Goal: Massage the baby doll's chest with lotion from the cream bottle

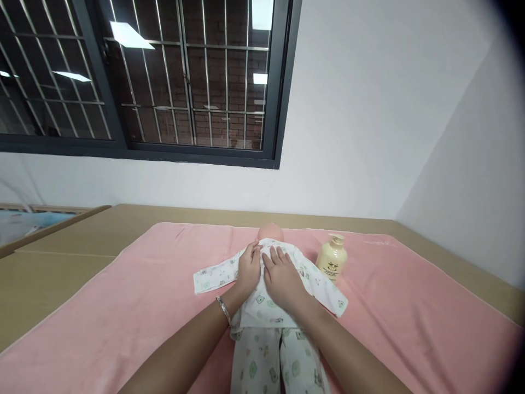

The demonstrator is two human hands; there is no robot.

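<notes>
A baby doll (271, 231) lies on its back on a pink towel (135, 306), dressed in a white printed top (213, 276) and matching trousers (262, 366). My left hand (249, 269) rests on the left side of the doll's chest, fingers curled at the top's front edge near the collar. My right hand (282, 279) lies flat on the chest beside it, fingers spread toward the neck. The two hands touch each other. A bracelet sits on my left wrist. The doll's sleeves are spread out to both sides.
A cream pump bottle (331, 258) stands on the towel just right of the doll's shoulder. The towel covers a tan table (61, 257) set against a white wall, below a barred window (164, 76). A wall closes the right side.
</notes>
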